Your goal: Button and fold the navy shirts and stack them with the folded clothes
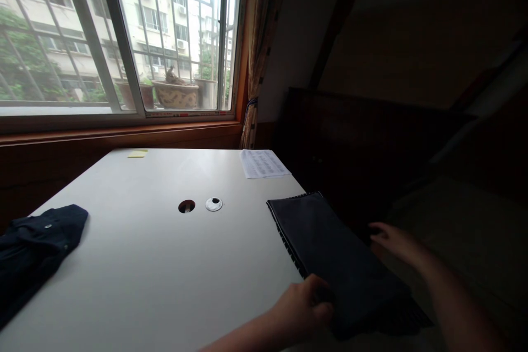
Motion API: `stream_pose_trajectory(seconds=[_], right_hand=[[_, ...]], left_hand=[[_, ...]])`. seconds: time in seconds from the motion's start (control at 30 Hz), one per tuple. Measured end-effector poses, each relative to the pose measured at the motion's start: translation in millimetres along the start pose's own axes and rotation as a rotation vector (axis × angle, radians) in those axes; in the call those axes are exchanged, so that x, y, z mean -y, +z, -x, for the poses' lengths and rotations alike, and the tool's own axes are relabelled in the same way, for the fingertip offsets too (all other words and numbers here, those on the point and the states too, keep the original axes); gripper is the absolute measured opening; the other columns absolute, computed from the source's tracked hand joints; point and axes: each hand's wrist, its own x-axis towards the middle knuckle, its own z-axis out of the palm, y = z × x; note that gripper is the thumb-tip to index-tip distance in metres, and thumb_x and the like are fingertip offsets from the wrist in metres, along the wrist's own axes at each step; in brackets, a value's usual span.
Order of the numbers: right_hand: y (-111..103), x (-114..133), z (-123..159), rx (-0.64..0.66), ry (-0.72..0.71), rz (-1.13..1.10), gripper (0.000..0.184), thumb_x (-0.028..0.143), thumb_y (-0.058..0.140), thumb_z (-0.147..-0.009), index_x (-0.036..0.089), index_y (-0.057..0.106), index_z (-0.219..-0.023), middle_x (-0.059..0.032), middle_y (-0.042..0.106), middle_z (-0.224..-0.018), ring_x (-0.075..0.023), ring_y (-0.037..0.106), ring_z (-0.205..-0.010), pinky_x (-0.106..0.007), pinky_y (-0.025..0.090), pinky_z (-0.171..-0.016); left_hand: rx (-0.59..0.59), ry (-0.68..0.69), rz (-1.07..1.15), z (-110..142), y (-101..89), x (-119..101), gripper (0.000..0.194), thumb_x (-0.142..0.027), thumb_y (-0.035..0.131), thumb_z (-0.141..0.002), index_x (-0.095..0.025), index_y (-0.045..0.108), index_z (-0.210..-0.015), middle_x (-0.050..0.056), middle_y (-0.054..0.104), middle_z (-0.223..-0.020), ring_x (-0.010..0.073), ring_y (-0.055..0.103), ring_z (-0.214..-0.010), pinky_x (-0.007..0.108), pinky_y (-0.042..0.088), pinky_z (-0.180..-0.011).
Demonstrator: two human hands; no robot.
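Note:
A folded dark navy cloth (330, 242) with a striped edge lies at the right edge of the white table (165, 264), partly hanging past it. My left hand (307, 305) is closed on the cloth's near left corner. My right hand (396, 245) hovers at the cloth's right side with its fingers stretched out, touching or just above the fabric. A second dark blue garment (37, 242) with a snap button lies crumpled at the table's left edge, far from both hands.
A printed paper sheet (263, 164) lies at the table's far right corner and a yellow sticky note (137, 153) at the far left. A cable hole (186, 207) and its white cap (213, 204) sit mid-table. Behind is a barred window; dark furniture stands at right.

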Motion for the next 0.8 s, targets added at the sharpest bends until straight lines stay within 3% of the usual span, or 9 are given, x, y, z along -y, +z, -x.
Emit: stream_pose_trajectory(seconds=[0.07,0.1,0.23,0.33,0.47,0.63,0.8], right_hand=[[6.3,22.8,-22.1,0.025,-0.008,-0.034,0.034,0.039,0.067,-0.073,0.019,0.075,-0.099,-0.0133,0.078,-0.088,-0.0334,0.074,-0.081,-0.041,0.057,-0.072],[12.0,33.7,-32.8,0.038,-0.02,-0.052,0.036,0.041,0.066,-0.077,0.02,0.075,-0.104,-0.012,0.078,-0.097,-0.0312,0.074,-0.087,-0.038,0.057,-0.077],[43.1,68.3,-66.0,0.036,-0.004,-0.092,0.043,0.045,0.066,-0.084,0.017,0.072,-0.116,-0.0144,0.075,-0.112,-0.0304,0.071,-0.101,-0.036,0.055,-0.086],[63.9,84.1,-77.9,0.03,0.039,-0.12,0.044,0.044,0.068,-0.086,0.015,0.069,-0.12,-0.0152,0.073,-0.114,-0.0297,0.07,-0.103,-0.036,0.054,-0.089],[78.2,93.4,-81.8,0.052,0.071,-0.167,0.033,0.039,0.064,-0.096,0.018,0.064,-0.121,-0.0102,0.067,-0.121,-0.0234,0.067,-0.103,-0.041,0.055,-0.09],[79.4,91.4,-84.2,0.077,0.063,-0.223,0.029,0.036,0.06,-0.099,0.019,0.062,-0.122,-0.0079,0.063,-0.126,-0.0228,0.065,-0.105,-0.042,0.056,-0.089],[75.7,89.4,-97.2,0.087,0.043,-0.245,0.028,0.035,0.063,-0.097,0.017,0.063,-0.119,-0.0078,0.065,-0.121,-0.022,0.066,-0.103,-0.042,0.056,-0.088]], left_hand=[[-0.074,0.049,-0.163,-5.7,-25.3,-6.1,0.04,-0.032,0.062,-0.086,-0.027,0.062,-0.126,0.0,0.071,-0.077,0.0186,0.068,-0.068,0.029,0.053,-0.067],[-0.192,0.05,-0.261,-13.0,-39.3,-8.3,0.035,-0.035,0.063,-0.086,-0.026,0.065,-0.12,-0.001,0.07,-0.074,0.0194,0.068,-0.067,0.029,0.053,-0.067],[-0.513,0.023,-0.329,-61.1,-95.6,-6.8,0.028,-0.029,0.052,-0.095,-0.021,0.061,-0.121,0.009,0.068,-0.111,0.0218,0.066,-0.101,0.035,0.05,-0.093],[-0.633,-0.022,-0.36,-96.3,-128.3,3.0,0.03,-0.026,0.052,-0.098,-0.015,0.058,-0.125,0.015,0.06,-0.126,0.022,0.061,-0.112,0.037,0.047,-0.102],[-0.626,-0.058,-0.416,-125.5,-150.6,14.8,0.034,-0.034,0.061,-0.097,-0.016,0.059,-0.126,0.011,0.061,-0.126,0.0248,0.061,-0.112,0.047,0.051,-0.097],[-0.565,-0.097,-0.453,-147.6,-158.4,21.4,0.031,-0.035,0.062,-0.097,-0.016,0.061,-0.122,0.01,0.062,-0.124,0.0232,0.064,-0.106,0.045,0.055,-0.091],[-0.597,-0.089,-0.465,-158.4,-164.4,22.3,0.031,-0.035,0.062,-0.097,-0.016,0.061,-0.122,0.009,0.063,-0.123,0.0229,0.064,-0.105,0.044,0.056,-0.09]])
